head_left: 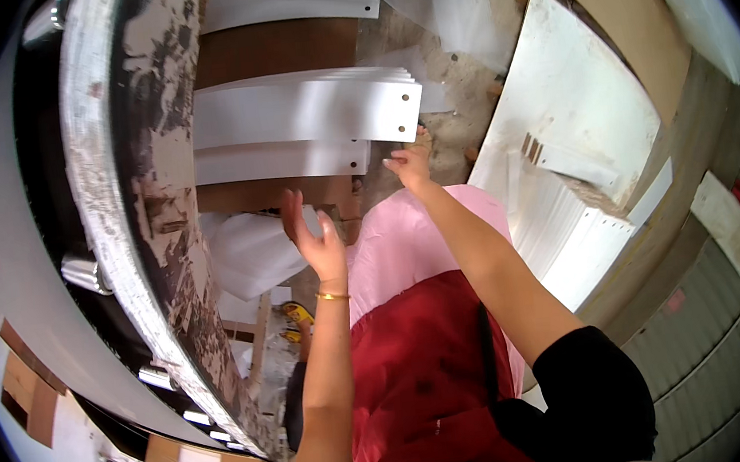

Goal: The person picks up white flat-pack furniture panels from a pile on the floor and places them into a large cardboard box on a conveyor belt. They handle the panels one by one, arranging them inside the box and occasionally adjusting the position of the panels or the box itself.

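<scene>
Workshop: white punched strips (305, 112) stacked on a brown table (281, 48); concrete floor (462, 79). Right hand (412, 160) touches strips, left hand (315, 236) hovers, fingers apart on both.

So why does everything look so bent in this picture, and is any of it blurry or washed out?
Head view: the fisheye lens bows straight edges, such as the stained machine rim, and leaves black corners. The white panels near the right hand are bright, almost washed out. The left hand, raised and open, looks slightly soft; the far edges are smeared.
</scene>
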A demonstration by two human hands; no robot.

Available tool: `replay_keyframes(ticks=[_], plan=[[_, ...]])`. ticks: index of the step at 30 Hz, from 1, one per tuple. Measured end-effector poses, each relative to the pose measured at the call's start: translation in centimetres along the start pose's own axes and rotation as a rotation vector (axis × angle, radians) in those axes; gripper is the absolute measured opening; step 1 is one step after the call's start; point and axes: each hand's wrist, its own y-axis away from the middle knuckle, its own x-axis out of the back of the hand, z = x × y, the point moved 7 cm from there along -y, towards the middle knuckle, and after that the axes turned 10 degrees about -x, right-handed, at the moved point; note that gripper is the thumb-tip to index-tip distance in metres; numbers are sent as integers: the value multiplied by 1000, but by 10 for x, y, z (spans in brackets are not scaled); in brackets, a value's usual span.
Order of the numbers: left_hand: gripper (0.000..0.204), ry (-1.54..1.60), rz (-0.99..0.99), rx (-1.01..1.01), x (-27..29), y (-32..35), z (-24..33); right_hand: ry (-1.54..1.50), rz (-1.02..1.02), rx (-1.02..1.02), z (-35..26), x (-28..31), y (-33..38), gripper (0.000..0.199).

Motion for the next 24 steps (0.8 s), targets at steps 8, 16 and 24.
replay_keyframes(ticks=[8,16,24], plan=[[32,117,-380,534,42,126,-199,-277,320,-172,27,-99,-3,66],[39,269,-503,885,51,136,-235,-654,-3,-312,94,-96,-1,40],[87,1114,53,1320,1,96,-222,-712,-463,208,58,-57,212,43]])
